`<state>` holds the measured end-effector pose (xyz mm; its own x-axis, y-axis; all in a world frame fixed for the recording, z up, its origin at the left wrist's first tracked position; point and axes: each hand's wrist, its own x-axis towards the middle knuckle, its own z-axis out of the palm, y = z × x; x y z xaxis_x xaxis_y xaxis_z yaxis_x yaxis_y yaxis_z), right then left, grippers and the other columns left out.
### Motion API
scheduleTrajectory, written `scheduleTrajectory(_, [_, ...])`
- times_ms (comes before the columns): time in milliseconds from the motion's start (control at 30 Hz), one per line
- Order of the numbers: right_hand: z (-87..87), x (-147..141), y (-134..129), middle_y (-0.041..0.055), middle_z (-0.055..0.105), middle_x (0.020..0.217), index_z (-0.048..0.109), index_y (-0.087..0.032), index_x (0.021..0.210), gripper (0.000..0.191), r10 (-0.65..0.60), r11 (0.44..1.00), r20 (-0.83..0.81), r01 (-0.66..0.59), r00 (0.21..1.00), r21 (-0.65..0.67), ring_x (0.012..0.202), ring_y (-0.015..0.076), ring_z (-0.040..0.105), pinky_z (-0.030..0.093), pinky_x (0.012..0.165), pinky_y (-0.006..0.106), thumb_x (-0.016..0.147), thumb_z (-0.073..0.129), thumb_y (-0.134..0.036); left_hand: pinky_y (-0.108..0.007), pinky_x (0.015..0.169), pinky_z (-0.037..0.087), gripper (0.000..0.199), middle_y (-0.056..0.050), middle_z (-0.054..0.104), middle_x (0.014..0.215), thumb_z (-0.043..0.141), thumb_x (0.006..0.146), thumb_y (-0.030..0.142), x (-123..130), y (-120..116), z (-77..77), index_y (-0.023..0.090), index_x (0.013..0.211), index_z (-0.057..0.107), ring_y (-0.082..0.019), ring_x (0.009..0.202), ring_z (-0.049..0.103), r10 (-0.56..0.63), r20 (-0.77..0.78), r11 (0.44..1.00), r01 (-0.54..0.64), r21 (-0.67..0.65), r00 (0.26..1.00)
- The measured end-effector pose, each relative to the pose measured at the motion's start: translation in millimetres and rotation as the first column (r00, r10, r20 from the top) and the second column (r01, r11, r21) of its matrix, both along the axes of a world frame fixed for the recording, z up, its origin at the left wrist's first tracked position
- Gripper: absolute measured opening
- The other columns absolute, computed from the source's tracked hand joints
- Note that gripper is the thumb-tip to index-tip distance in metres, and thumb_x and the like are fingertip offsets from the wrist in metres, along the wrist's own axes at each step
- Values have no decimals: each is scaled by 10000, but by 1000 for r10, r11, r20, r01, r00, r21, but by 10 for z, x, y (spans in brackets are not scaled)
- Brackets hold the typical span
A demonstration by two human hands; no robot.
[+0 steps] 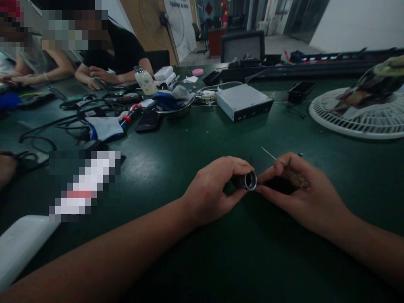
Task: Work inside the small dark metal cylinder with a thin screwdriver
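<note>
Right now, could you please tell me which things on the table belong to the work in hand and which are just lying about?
Apparently part of the work:
dark cylinder with a bright rim, in the left hand
screwdriver, in the right hand

Apparently just lying about:
optical drive
white fan grille
patterned bottle
metal bowl

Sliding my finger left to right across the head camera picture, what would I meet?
Smooth white plastic piece → blue-and-white cloth → flat black rectangular object → shiny-rimmed dark hollow cylinder in the left hand → thin brown-handled metal tool in the right hand → round white slatted guard.
</note>
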<state>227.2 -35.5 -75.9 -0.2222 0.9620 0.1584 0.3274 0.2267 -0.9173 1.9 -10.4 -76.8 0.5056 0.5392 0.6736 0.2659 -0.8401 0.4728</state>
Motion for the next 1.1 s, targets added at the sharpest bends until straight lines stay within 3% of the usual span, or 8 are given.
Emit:
scheduleTrajectory(200, [-25,-30,-15,10,759,861,466,-274,910,455,-110,986,-158,127,981,105,835,241,769,641,790,376,726,882,-282,-343,942,603,245,-75,746,1102,723,855,114,-25,18,11,179,1074,633,-187,1064,719,39,-97,999,-42,-25,995])
scheduleTrajectory(367, [-26,-40,-56,-2,748,852,463,-288,915,445,-78,980,-169,106,983,167,831,247,771,643,787,394,740,871,-263,-340,951,607,279,-76,750,1117,724,856,111,-38,21,8,173,1115,640,-187,1086,717,-4,-144,1000,0,-26,990])
scheduleTrajectory(600, [-17,-14,-62,-11,776,877,460,-288,890,400,-13,970,24,7,1000,242,815,236,786,645,719,348,789,846,-272,-331,947,613,294,-72,758,1126,715,866,118,-47,25,2,179,1145,647,-184,1075,726,-34,-161,999,32,-16,986])
scheduleTrajectory(800, [14,8,-73,20,789,934,483,-270,845,306,-54,943,170,-6,984,333,864,239,793,641,687,320,833,788,-268,-333,941,621,306,-79,761,1128,734,858,137,-54,40,3,178,1152,659,-189,1076,730,1,-116,1000,0,9,993])
scheduleTrajectory(967, [40,5,-75,34,786,1042,520,-274,866,216,-24,914,234,-73,972,398,1012,248,767,643,806,367,863,724,-202,-323,933,622,315,-82,759,1143,758,856,173,-62,53,-7,180,1158,668,-183,1053,738,72,-82,997,-72,7,994])
scheduleTrajectory(1100, [100,-47,-66,59,778,1104,550,-280,843,189,40,916,257,-138,965,376,1157,297,710,633,892,452,835,713,-184,-328,922,623,381,-89,759,1140,771,847,186,-62,40,-2,181,1211,659,-189,1035,741,120,-73,993,-119,14,990])
